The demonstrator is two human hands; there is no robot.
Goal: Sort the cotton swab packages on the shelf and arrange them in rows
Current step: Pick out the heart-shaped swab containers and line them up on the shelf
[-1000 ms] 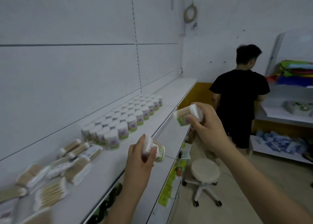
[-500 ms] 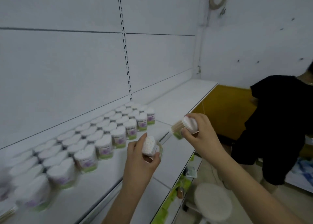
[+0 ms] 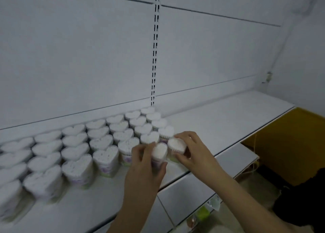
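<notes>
Several heart-shaped cotton swab packages [image 3: 105, 155] stand upright in rows on the white shelf [image 3: 219, 120], running from the far left to the middle. My left hand [image 3: 144, 169] grips one upright package [image 3: 159, 151] at the right end of the front row. Beside it, my right hand [image 3: 191, 151] holds a second package [image 3: 176, 144], fingers curled around its top and side. The two held packages touch each other, just in front of the rows' last package [image 3: 166, 132]. Whether either rests on the shelf is hidden by my hands.
The shelf stretches bare to the right of the rows up to a wall corner. A lower shelf [image 3: 193, 188] juts out beneath. A yellow panel [image 3: 290, 139] and a person's black sleeve [image 3: 302, 197] are at the lower right. A slotted upright [image 3: 154, 56] runs up the back wall.
Both hands moved forward and down from in front of the shelf edge to the right end of the rows, bringing their packages upright and together. The camera turned left toward the shelf.
</notes>
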